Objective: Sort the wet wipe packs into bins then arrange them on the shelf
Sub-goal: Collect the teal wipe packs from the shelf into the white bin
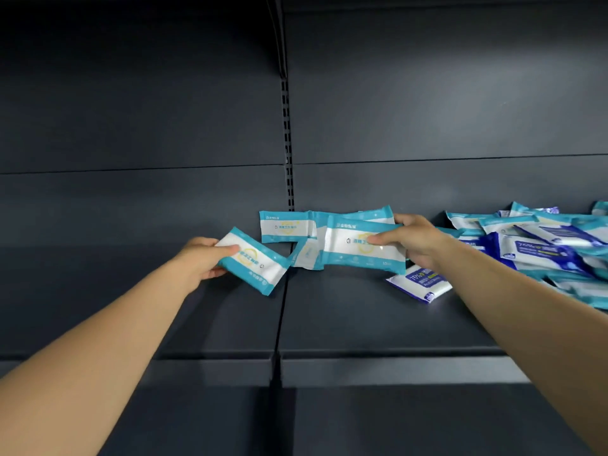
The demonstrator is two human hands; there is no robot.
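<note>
Shelf-arranging step: left hand (200, 258) pinches 1 teal pack (255, 261), right hand (411, 240) grips another (362, 246) above the shelf (329, 324); next, prob. set both w/ row.

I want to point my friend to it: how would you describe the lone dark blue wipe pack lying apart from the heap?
Start at the dark shelf and find the jumbled pile of packs at its right end. Just left of that pile, below the right hand, lies the lone pack, flat on the shelf. It is dark blue and white with "75%" printed on it, while the packs in both hands are teal and white.
</note>
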